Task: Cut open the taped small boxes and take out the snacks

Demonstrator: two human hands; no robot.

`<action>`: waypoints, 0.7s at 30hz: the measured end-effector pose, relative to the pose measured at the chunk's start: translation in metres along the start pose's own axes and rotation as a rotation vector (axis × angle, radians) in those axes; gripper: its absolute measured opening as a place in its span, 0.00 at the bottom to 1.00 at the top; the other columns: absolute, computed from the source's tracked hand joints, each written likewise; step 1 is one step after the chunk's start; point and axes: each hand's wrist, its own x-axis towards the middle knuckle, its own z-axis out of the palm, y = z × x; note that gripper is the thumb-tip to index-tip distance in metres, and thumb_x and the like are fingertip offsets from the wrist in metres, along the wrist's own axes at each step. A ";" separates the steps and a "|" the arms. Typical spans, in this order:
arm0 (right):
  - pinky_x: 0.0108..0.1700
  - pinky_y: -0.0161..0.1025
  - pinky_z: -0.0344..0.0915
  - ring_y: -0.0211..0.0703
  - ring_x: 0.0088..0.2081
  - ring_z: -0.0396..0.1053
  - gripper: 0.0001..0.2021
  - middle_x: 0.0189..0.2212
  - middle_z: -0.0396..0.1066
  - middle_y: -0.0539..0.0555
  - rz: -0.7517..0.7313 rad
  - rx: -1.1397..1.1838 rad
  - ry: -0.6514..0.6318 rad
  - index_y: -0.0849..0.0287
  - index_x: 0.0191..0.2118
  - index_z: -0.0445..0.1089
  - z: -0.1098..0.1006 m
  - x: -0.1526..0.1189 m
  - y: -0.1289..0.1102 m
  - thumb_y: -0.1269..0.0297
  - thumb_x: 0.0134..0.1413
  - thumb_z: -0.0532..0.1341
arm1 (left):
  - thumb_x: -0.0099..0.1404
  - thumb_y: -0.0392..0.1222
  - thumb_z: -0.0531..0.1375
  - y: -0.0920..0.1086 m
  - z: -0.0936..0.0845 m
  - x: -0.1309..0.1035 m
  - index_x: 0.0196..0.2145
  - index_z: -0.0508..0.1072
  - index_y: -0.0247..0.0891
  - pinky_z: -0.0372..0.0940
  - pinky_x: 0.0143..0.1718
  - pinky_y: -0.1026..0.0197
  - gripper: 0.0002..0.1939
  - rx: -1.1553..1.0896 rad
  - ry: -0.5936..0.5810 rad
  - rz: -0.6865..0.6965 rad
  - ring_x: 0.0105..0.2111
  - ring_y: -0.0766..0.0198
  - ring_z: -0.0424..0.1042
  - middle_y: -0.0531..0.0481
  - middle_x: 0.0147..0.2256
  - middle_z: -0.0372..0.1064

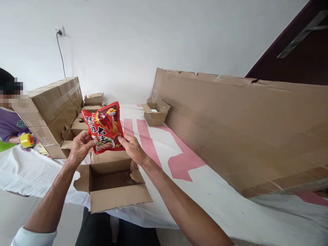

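Observation:
Between both hands I hold up a red food packet (106, 128) with dark lettering and a picture of food on its front. My left hand (81, 145) pinches its lower left side, thumb on the front. At the lower right corner, my right hand (132, 147) grips it the same way. Below the packet stands an open cardboard box (120, 198), its flaps spread outward and its visible inside bare. The packet hangs above the box's far flap.
Stacked taped cartons (51, 106) stand at left, with open boxes (79, 126) beside them. A small open box (155, 118) holds something white. A large cardboard sheet (243, 130) leans along the right. At far left, a person's hand (15, 139) holds a yellow tape roll (26, 140).

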 end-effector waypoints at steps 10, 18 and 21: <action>0.61 0.50 0.74 0.53 0.56 0.78 0.22 0.54 0.82 0.55 -0.195 -0.217 -0.207 0.54 0.63 0.79 0.012 0.034 -0.011 0.47 0.76 0.60 | 0.45 0.46 0.87 0.023 -0.015 0.011 0.46 0.81 0.39 0.80 0.46 0.53 0.33 0.033 0.093 0.192 0.40 0.54 0.85 0.48 0.42 0.86; 0.62 0.55 0.72 0.61 0.59 0.77 0.14 0.56 0.81 0.62 0.042 -0.963 -0.338 0.54 0.56 0.82 -0.023 -0.018 0.004 0.63 0.67 0.72 | 0.38 0.39 0.85 0.032 -0.072 -0.023 0.38 0.82 0.37 0.80 0.44 0.55 0.29 0.072 0.465 0.086 0.36 0.55 0.83 0.49 0.37 0.85; 0.62 0.55 0.73 0.60 0.59 0.78 0.17 0.56 0.82 0.59 0.047 -0.916 -0.300 0.50 0.58 0.82 -0.030 -0.028 0.010 0.65 0.65 0.72 | 0.37 0.36 0.83 0.017 -0.084 -0.051 0.37 0.81 0.37 0.80 0.39 0.56 0.28 -0.006 0.632 -0.026 0.34 0.56 0.82 0.50 0.36 0.84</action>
